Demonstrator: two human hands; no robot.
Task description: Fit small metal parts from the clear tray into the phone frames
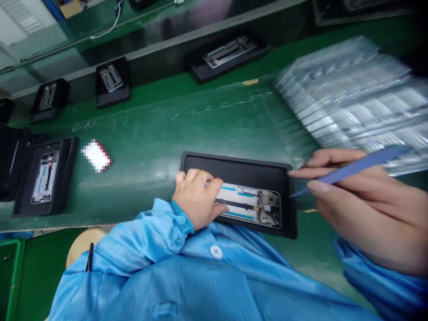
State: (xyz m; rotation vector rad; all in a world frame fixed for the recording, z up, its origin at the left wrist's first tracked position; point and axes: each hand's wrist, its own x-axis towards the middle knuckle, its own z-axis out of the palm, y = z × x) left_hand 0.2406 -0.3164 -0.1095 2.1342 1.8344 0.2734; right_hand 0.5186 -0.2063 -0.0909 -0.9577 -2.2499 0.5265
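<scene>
L hand (198, 196) was curled over the near-L end of the phone chassis (247, 206), which sat in the black tray (234, 165). R hand (364, 200) had the blue tool (361, 165) pinched, tip by the tray's R edge. Best technique, imo: L fingers off the strips, frame braced, tool kept low, light pressure.

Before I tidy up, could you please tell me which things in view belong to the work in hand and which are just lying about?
In use:
open phone, under the left hand
blue tool, in the right hand
black tray under the phone

Apparently lying by:
pixelated white item
clear plastic trays
other opened phones, like the leftmost near one
</scene>
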